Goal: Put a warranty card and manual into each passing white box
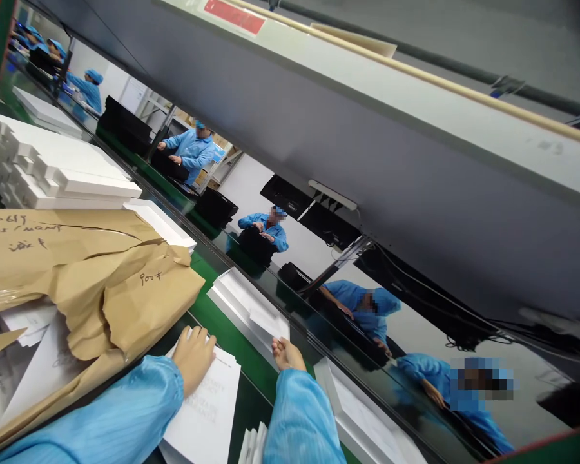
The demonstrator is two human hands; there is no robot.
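The view is strongly tilted. My left hand (pixel 194 356), in a light blue sleeve, rests palm down with fingers curled on a stack of white printed sheets (pixel 207 419) on the green bench. My right hand (pixel 286 354) pinches the corner of a small white folded paper (pixel 269 320) lying on a white flat foam piece (pixel 236 299). More white folded papers (pixel 251 446) stand near my right sleeve.
Torn brown wrapping paper (pixel 101 283) with handwriting covers white sheets at left. Stacks of white foam pieces (pixel 53 171) lie further back. Another white tray (pixel 357 412) sits at right. Across the green conveyor (pixel 205 267), several people in blue coats and caps handle black panels.
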